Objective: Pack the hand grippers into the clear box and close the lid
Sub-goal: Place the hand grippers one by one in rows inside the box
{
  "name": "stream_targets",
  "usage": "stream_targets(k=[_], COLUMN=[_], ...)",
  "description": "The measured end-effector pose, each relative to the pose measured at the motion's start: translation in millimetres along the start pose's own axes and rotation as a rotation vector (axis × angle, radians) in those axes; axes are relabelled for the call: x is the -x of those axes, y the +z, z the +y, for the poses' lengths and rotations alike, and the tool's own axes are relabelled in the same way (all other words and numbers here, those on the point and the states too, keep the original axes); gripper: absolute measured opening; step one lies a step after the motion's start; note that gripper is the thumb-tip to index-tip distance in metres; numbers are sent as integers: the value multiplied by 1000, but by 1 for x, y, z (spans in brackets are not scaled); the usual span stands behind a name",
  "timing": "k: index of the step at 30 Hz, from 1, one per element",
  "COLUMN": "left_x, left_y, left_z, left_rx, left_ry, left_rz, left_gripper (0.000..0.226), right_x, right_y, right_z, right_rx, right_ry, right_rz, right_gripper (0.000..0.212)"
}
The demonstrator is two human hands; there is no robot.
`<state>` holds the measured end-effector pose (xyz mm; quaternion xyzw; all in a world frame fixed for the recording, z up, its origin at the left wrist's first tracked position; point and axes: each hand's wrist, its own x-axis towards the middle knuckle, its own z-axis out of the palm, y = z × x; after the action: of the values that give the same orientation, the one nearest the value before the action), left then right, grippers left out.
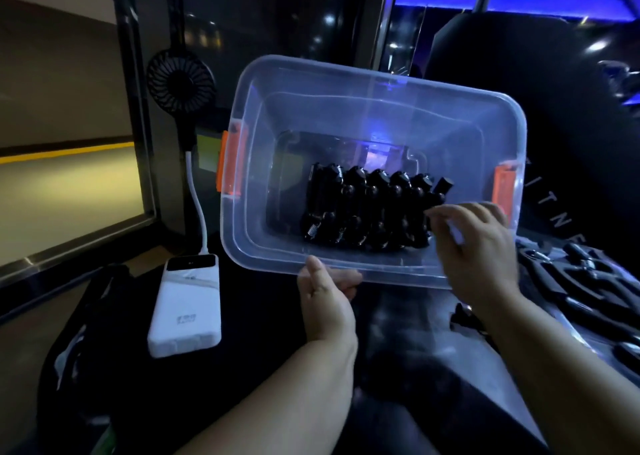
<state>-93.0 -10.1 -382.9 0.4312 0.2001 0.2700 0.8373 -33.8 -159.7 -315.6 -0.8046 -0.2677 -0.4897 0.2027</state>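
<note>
The clear box (277,108), with orange latches on both short sides and no lid on it, is held tilted toward me. My left hand (325,299) grips its near rim, thumb on top. Several black hand grippers (367,209) lie packed in a row on the box floor. My right hand (474,243) reaches over the near right rim, its fingers curled at the rightmost hand gripper; whether it holds it I cannot tell. More black hand grippers (595,288) lie on a surface at the right. No lid is in sight.
A white power bank (187,312) lies at the left, with a white cable rising to a black fan (180,84). A dark bag (86,333) sits at the lower left. A large dark round object (536,91) stands behind the box.
</note>
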Motion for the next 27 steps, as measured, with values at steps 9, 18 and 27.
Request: stream_targets(k=[9,18,27], left_x=[5,5,7], left_y=[1,1,1], left_z=[4,2,2], left_rx=[4,0,-12], left_ry=[-7,2,12], left_rz=[-4,5,6], left_gripper=[35,36,37], right_x=[57,72,75], right_y=[-56,-61,-55], right_z=[59,75,66], right_rx=[-43,-128,-2], right_ry=[455,699,677], right_rz=[-151,-609,-972], right_gripper=[32,32,70])
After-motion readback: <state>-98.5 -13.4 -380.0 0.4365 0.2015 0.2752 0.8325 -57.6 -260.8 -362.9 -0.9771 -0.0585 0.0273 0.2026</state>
